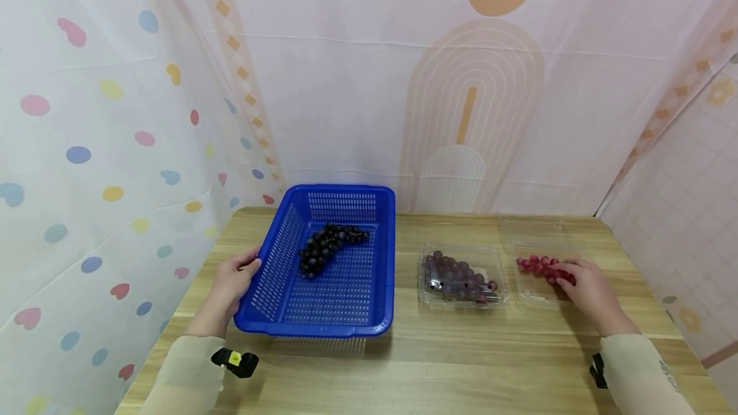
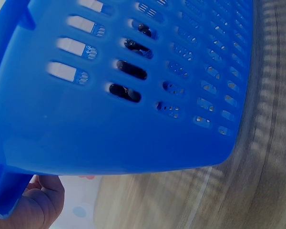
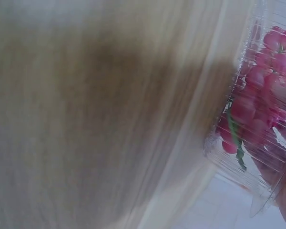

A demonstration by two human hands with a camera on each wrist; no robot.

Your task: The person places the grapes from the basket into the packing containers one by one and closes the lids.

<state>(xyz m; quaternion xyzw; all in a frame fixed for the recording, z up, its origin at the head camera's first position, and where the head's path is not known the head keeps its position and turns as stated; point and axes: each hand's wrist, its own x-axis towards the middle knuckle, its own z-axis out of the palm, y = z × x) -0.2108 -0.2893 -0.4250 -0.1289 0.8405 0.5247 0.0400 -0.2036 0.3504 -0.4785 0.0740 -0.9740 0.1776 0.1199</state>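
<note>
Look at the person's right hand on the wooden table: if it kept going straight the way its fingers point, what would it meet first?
The right hand points left into the open clear tray; its fingers already seem to touch the red grapes. Those come first, though exact contact is hard to judge.
</note>
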